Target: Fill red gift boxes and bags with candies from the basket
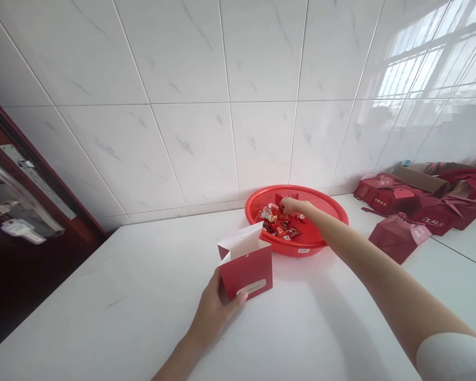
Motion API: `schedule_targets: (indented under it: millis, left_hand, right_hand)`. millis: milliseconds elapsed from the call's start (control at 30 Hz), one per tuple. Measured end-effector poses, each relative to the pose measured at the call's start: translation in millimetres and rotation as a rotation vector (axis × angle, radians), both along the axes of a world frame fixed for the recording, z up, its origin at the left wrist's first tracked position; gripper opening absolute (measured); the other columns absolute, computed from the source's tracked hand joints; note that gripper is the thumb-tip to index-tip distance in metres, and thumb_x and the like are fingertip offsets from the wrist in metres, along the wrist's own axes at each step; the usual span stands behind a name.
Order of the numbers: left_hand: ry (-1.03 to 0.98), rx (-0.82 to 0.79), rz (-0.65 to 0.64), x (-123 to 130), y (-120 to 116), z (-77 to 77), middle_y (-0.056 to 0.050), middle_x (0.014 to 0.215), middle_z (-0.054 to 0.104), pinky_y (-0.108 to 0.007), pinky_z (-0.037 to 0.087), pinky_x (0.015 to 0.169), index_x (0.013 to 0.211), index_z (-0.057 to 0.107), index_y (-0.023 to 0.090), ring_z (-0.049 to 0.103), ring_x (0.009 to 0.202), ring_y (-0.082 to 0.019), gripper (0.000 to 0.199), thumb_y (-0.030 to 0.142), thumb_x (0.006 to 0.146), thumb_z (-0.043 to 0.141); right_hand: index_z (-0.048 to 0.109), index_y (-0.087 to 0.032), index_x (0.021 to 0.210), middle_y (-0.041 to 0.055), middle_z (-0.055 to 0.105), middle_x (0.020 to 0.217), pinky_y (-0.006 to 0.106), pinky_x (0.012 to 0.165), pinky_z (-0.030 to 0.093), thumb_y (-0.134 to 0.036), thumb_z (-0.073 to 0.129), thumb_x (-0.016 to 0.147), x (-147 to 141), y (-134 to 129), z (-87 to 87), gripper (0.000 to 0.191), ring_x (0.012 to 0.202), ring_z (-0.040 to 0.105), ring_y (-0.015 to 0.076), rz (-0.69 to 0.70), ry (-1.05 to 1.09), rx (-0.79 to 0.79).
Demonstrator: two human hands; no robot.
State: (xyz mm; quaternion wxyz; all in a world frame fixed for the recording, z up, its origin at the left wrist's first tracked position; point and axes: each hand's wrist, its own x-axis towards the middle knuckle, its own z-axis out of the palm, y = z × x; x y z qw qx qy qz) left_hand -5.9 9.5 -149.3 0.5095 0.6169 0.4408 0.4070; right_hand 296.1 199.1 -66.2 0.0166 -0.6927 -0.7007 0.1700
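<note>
My left hand grips a red paper gift box by its lower left side, thumb across the front near a pale label. The box stands tilted on the white table with its top flaps up and its white inside showing. My right hand reaches into a red plastic basket, fingers curled down among wrapped candies. What those fingers hold, if anything, is hidden. Several candies in red and patterned wrappers lie heaped at the basket's left side, close to the box.
Several red gift boxes with pink ribbons stand at the right, beside an open brown cardboard carton. A tiled wall runs along the table's back edge. At far left is a dark red door with keys in its lock.
</note>
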Motion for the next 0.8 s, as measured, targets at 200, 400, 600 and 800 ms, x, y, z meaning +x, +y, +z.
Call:
schedule_targets:
  millis: [200, 400, 600, 800]
  left_hand:
    - [-0.029, -0.026, 0.013, 1, -1, -0.8, -0.012, 0.125, 0.073, -0.047, 0.058, 0.097, 0.125, 0.061, 0.023, 0.068, 0.116, -0.034, 0.055, 0.047, 0.078, 0.078]
    - [-0.067, -0.029, 0.041, 4, -4, -2.1, -0.012, 0.123, 0.073, -0.044, 0.06, 0.092, 0.121, 0.063, 0.024, 0.071, 0.108, -0.033, 0.051, 0.048, 0.078, 0.077]
    - [-0.023, -0.034, 0.101, 4, -5, -3.2, -0.013, 0.121, 0.074, -0.041, 0.061, 0.087, 0.12, 0.064, 0.022, 0.072, 0.104, -0.032, 0.054, 0.052, 0.077, 0.077]
    - [0.01, -0.035, 0.079, 3, -3, -3.0, -0.013, 0.116, 0.075, -0.039, 0.061, 0.087, 0.121, 0.063, 0.02, 0.072, 0.105, -0.031, 0.056, 0.052, 0.078, 0.077]
  right_hand:
    - [0.063, -0.018, 0.124, 0.0092, 0.064, 0.125, 0.041, 0.088, 0.058, -0.036, 0.06, 0.099, 2, -1, -10.5, 0.031, 0.104, 0.066, 0.0215, -0.007, 0.025, -0.14]
    - [0.07, -0.021, 0.101, 0.0053, 0.071, 0.096, 0.031, 0.067, 0.053, -0.035, 0.067, 0.09, 13, -10, -10.1, 0.018, 0.077, 0.063, 0.0187, 0.008, 0.128, -0.017]
    - [0.064, -0.015, 0.109, 0.0041, 0.066, 0.097, 0.029, 0.066, 0.054, -0.041, 0.063, 0.095, 5, 0, -0.6, 0.029, 0.076, 0.063, 0.0141, -0.004, 0.176, 0.035]
    - [0.06, -0.026, 0.087, -0.0006, 0.058, 0.072, 0.028, 0.054, 0.04, -0.039, 0.07, 0.082, 11, -13, -3.4, 0.017, 0.065, 0.055, 0.0175, -0.025, 0.225, 0.012]
